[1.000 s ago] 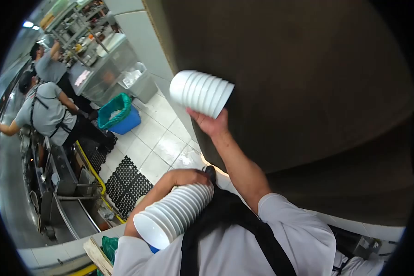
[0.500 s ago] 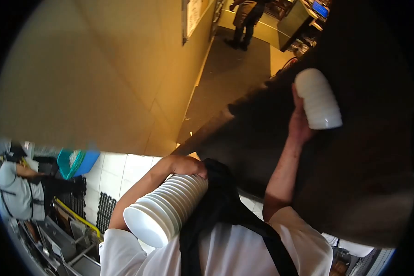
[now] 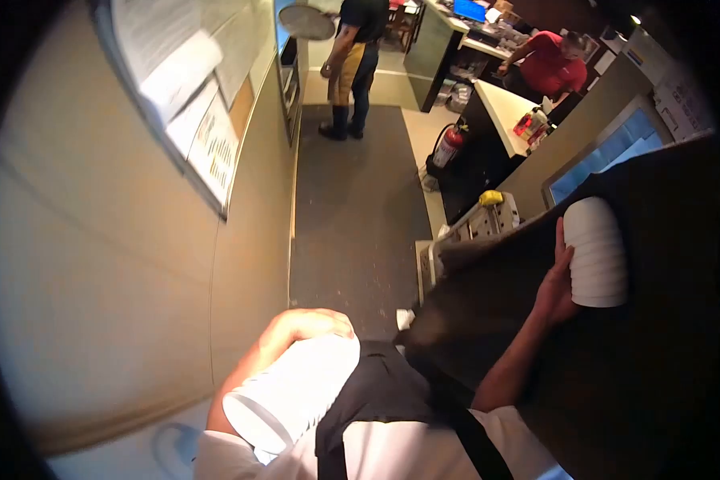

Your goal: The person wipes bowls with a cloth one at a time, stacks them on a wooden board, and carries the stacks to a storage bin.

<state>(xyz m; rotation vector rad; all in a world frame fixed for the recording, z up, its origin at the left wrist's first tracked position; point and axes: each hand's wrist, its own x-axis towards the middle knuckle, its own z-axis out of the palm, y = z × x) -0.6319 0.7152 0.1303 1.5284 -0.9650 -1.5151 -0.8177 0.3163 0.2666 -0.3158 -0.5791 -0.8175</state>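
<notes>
My left hand (image 3: 316,322) is wrapped round the end of a long stack of white bowls (image 3: 296,388), which lies along my forearm against the black apron (image 3: 368,384). The open mouth of the stack faces down and left. On the right, my right hand (image 3: 560,284) grips a shorter stack of white bowls (image 3: 596,254), held roughly upright against a dark curtain (image 3: 656,344). Its fingers show at the left side of that stack.
A dark mat (image 3: 352,208) runs ahead beside the left wall (image 3: 136,280). On it stands a person (image 3: 352,68) with a round tray (image 3: 306,22). A fire extinguisher (image 3: 450,144), a counter (image 3: 500,112) and a person in red (image 3: 548,64) are beyond the curtain.
The view has swung, bringing the corridor, noticeboard and counter into sight. The curtain has shifted right and the shorter stack appears lower and farther right. Both hands keep their stacks.
</notes>
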